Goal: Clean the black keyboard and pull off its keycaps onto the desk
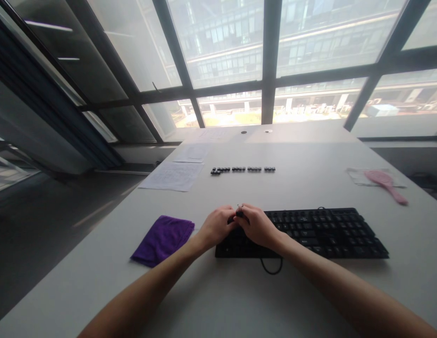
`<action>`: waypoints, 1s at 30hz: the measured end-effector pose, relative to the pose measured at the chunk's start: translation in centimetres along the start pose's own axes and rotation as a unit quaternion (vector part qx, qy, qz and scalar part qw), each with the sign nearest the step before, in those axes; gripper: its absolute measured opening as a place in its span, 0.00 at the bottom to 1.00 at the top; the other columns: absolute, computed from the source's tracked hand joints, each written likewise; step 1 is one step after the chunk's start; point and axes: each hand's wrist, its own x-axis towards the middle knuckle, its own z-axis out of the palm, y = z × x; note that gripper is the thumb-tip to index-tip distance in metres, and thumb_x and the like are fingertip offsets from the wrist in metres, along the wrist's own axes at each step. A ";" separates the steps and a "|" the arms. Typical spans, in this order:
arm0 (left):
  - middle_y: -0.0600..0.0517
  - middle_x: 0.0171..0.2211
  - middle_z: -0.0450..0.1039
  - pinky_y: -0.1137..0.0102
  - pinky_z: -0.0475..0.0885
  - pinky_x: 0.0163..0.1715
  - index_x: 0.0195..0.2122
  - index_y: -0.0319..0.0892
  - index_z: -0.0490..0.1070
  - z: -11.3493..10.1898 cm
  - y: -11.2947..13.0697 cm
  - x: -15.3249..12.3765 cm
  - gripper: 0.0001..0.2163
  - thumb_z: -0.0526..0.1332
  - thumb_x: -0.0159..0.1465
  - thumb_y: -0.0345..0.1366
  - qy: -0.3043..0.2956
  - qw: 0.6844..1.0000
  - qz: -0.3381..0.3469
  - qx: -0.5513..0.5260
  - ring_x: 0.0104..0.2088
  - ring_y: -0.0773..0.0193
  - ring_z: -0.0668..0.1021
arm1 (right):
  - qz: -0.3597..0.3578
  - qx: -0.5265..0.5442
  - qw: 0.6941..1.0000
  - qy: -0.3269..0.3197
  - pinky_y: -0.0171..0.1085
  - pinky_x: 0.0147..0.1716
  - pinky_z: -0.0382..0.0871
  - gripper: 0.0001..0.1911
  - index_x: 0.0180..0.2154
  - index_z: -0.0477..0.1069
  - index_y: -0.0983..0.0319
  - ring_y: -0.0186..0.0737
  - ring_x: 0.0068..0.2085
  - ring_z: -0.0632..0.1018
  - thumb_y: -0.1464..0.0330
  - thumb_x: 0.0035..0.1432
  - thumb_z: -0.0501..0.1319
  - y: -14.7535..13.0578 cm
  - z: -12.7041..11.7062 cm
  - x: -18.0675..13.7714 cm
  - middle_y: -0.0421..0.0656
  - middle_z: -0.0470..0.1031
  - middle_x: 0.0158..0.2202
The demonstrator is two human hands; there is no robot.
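Observation:
A black keyboard [311, 234] lies across the table in front of me, its left part behind my hands. Over that left end, my left hand [216, 226] and my right hand [257, 227] meet with fingertips together. Between them shows a small black keycap [240, 214], pinched by my right fingers. A thin, light-coloured bit sticks up above it, too small to name. The left fingers are closed against the same spot, and what they hold is hidden. Farther back, several loose black keycaps [238, 169] stand in short groups along a row.
A folded purple cloth [164, 240] lies left of my left forearm. Paper sheets [172, 176] rest at the table's left edge. At the right, a pink hairbrush [385, 184] lies partly on a pale cloth [357, 176]. The keyboard's cable [272, 272] loops out in front.

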 end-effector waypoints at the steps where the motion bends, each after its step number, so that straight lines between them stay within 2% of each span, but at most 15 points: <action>1: 0.51 0.32 0.73 0.69 0.69 0.38 0.33 0.43 0.75 0.0 0.0 0.0 0.08 0.59 0.66 0.38 0.000 1.000 0.006 0.005 0.36 0.60 0.75 | 0.002 0.003 1.000 0.002 0.38 0.37 0.66 0.06 0.32 0.70 0.60 0.41 0.35 0.74 0.72 0.64 0.58 0.1 0.0 0.0 0.44 0.74 0.34; 9: 0.50 0.34 0.72 0.68 0.70 0.39 0.36 0.44 0.74 0.5 0.0 -0.4 0.06 0.58 0.67 0.33 0.015 0.999 0.044 0.027 0.38 0.60 0.74 | 0.012 0.062 0.998 0.024 0.40 0.39 0.69 0.08 0.30 0.73 0.61 0.41 0.33 0.76 0.71 0.62 0.59 0.5 -0.1 0.1 0.43 0.78 0.31; 19: 0.47 0.38 0.72 0.64 0.71 0.44 0.40 0.43 0.72 1.8 0.4 -1.4 0.08 0.53 0.71 0.34 0.112 0.990 0.081 0.006 0.42 0.58 0.73 | 0.020 0.103 0.993 0.058 0.39 0.39 0.68 0.07 0.31 0.73 0.61 0.41 0.34 0.76 0.70 0.62 0.60 0.1 -0.7 0.2 0.42 0.78 0.31; 25: 0.48 0.40 0.72 0.64 0.71 0.46 0.46 0.44 0.69 2.2 -0.1 -1.6 0.06 0.56 0.71 0.36 0.182 0.979 0.090 0.005 0.43 0.59 0.74 | 0.005 0.056 0.993 0.108 0.39 0.40 0.67 0.08 0.32 0.71 0.60 0.40 0.35 0.74 0.68 0.65 0.58 -0.3 -0.5 0.0 0.43 0.75 0.33; 28: 0.49 0.40 0.72 0.66 0.72 0.44 0.48 0.44 0.67 2.1 -0.4 -1.6 0.07 0.59 0.69 0.37 0.208 0.974 0.093 0.007 0.42 0.60 0.75 | 0.036 0.053 0.992 0.107 0.38 0.36 0.65 0.09 0.32 0.70 0.61 0.39 0.32 0.73 0.67 0.65 0.57 -0.3 -0.4 0.1 0.42 0.74 0.30; 30: 0.48 0.41 0.72 0.66 0.72 0.44 0.48 0.44 0.67 1.9 -0.6 -1.6 0.08 0.59 0.70 0.36 0.199 0.973 0.118 0.018 0.43 0.60 0.74 | 0.061 0.073 0.991 0.099 0.37 0.34 0.64 0.09 0.32 0.70 0.61 0.38 0.30 0.72 0.66 0.66 0.56 -0.1 -0.5 0.2 0.40 0.73 0.28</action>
